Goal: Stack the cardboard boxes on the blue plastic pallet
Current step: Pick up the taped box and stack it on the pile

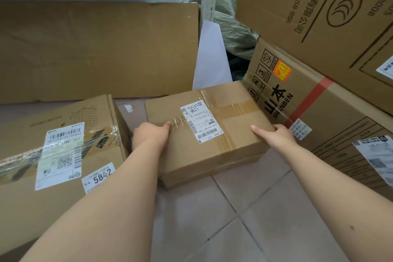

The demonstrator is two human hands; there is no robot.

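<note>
A small taped cardboard box (229, 134) with a white shipping label sits in the middle, on top of another flat box (212, 173) on the tiled floor. My left hand (152, 134) grips its left edge, thumb on top. My right hand (276, 136) grips its right edge, thumb on the lid. No blue pallet is in view.
A larger labelled box (59, 155) stands at the left. A "SHANBEN" box (331, 121) lies at the right under a big printed box (319, 13). A flat cardboard sheet (95, 49) leans at the back. Pale floor tiles (244, 219) lie in front.
</note>
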